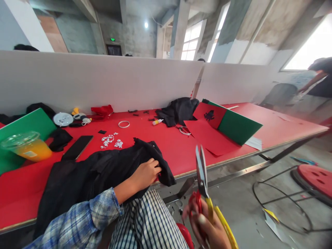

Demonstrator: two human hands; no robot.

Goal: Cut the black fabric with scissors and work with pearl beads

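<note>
My left hand (145, 173) is closed on a large piece of black cloth (98, 173) that drapes over the front edge of the red table (176, 145). My right hand (207, 224) grips a pair of scissors (203, 180) with red and yellow handles, off the table's edge at the lower right. The blades point upward and are nearly together. The hand is partly blurred.
A plastic cup of orange drink (26, 145) stands on a green sheet at left, with a dark phone (77, 147) and small white pieces (111, 140) nearby. Red and green sheets (228, 124), a glue bottle (157, 121) and more black cloth (178, 110) lie further back. A red stool (315, 176) and another person (316, 76) are at right.
</note>
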